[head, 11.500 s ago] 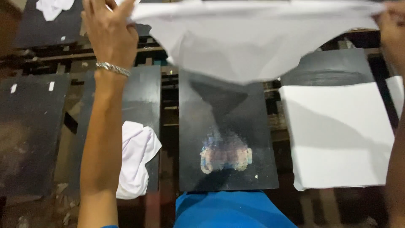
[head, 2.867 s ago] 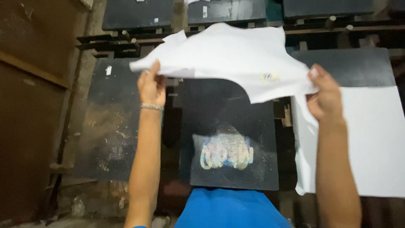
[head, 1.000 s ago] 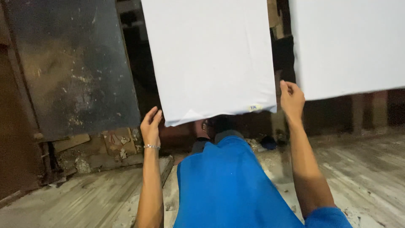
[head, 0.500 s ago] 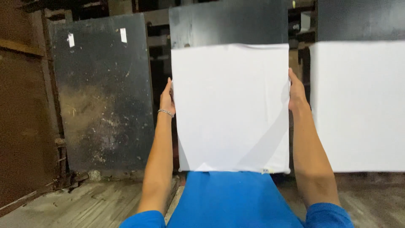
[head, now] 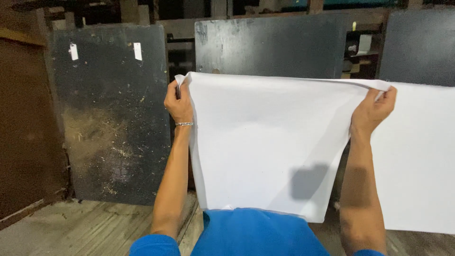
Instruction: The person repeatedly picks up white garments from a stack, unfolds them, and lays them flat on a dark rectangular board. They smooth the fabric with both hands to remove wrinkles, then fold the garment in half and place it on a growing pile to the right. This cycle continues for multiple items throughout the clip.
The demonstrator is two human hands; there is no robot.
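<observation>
A white cloth piece (head: 265, 142) lies over the dark middle board (head: 270, 45), and its far edge is lifted and stretched wide. My left hand (head: 177, 102), with a metal bracelet at the wrist, pinches the cloth's far left corner. My right hand (head: 374, 111) grips the far right corner, pulled out past the board's right side. The cloth's near edge hangs in front of my blue shirt (head: 251, 234). Most of the middle board is hidden under the cloth.
A bare, scuffed dark board (head: 109, 114) with two small white tags stands to the left. Another white cloth (head: 422, 161) covers the board on the right. A brown wall panel (head: 21, 123) is at far left. Worn wooden floor (head: 71, 232) lies below.
Half a second ago my hands held the cloth's sides flat against the board. Now both have moved up to the far corners, and my right hand has pulled its corner outward to the right.
</observation>
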